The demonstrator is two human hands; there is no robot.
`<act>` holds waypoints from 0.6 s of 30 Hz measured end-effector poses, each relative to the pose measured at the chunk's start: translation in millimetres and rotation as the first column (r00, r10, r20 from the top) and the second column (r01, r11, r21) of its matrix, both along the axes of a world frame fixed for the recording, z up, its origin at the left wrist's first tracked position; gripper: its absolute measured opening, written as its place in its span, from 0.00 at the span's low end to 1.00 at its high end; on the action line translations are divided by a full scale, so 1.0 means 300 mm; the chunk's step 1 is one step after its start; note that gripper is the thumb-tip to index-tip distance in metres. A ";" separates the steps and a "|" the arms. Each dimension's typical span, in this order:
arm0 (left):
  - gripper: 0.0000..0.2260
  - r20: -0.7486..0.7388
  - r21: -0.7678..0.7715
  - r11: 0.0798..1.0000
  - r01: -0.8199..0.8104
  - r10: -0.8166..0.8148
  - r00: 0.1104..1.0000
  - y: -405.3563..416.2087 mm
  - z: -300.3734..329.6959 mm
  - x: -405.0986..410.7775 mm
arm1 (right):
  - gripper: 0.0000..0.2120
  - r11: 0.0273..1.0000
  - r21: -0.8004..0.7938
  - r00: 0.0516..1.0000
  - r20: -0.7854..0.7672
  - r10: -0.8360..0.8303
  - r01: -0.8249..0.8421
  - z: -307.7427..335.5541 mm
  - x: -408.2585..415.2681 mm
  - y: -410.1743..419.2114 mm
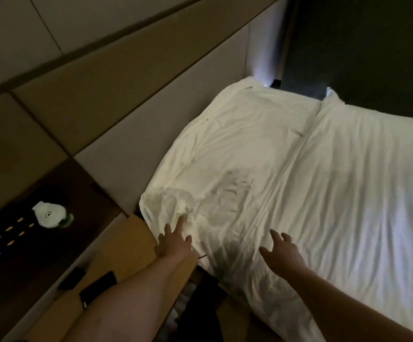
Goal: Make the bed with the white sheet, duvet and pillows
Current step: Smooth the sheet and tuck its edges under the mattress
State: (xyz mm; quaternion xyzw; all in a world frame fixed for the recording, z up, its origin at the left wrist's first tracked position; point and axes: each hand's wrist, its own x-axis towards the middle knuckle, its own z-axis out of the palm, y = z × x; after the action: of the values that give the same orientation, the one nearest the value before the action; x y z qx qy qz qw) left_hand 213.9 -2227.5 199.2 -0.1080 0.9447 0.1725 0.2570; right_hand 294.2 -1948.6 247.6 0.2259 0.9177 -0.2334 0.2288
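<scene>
A white sheet (262, 156) covers the bed, wrinkled, with a long crease running from the far end toward me. Its near-left corner (171, 203) is bunched and loose. My left hand (173, 239) reaches out with straight fingers, the fingertips touching the bunched fabric at that corner. My right hand (280, 253) hovers with fingers spread over the near edge of the sheet, holding nothing. No duvet shows, and I cannot tell whether the two halves at the head are pillows.
A padded beige headboard wall (126, 95) runs along the left. A dark bedside console (23, 243) with lit buttons holds a white crumpled object (50, 214). Dark flat items (97, 286) lie on a tan ledge. A dark wall (360, 45) stands beyond the bed.
</scene>
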 end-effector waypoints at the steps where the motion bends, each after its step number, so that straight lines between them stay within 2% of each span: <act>1: 0.31 0.015 0.038 0.997 -0.072 0.071 0.997 -0.048 -0.043 -0.059 | 0.35 1.000 -0.014 1.000 0.015 0.012 -0.012 -0.033 -0.069 -0.047; 5: 0.33 0.094 0.145 0.942 -0.304 0.292 0.952 -0.219 -0.225 -0.232 | 0.36 0.987 -0.083 0.985 0.091 0.145 -0.137 -0.203 -0.344 -0.277; 7: 0.33 0.101 0.181 0.934 -0.308 0.294 0.950 -0.260 -0.301 -0.278 | 0.37 0.962 -0.074 0.958 0.105 0.268 -0.261 -0.295 -0.470 -0.409; 10: 0.33 0.013 0.221 0.946 -0.237 0.240 0.971 -0.274 -0.382 -0.345 | 0.42 0.863 0.001 0.854 0.144 0.500 -0.506 -0.409 -0.641 -0.576; 14: 0.32 -0.032 0.279 0.912 -0.299 0.320 0.947 -0.299 -0.467 -0.471 | 0.49 0.839 0.081 0.841 0.100 0.531 -0.539 -0.519 -0.849 -0.707; 16: 0.32 0.008 0.319 0.849 -0.422 0.442 0.897 -0.322 -0.506 -0.529 | 0.52 0.797 0.104 0.803 0.056 0.593 -0.595 -0.571 -0.924 -0.764; 18: 0.32 0.085 0.361 0.694 -0.623 0.641 0.763 -0.342 -0.540 -0.574 | 0.55 0.710 0.114 0.717 0.042 0.696 -0.695 -0.628 -0.978 -0.815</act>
State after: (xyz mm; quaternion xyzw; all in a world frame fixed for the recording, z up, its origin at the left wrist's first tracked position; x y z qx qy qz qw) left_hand 41.9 -2330.0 37.0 -0.3718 0.8057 0.4266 0.1749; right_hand 0.9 -2193.1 59.1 -0.1228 0.9481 -0.0741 0.2837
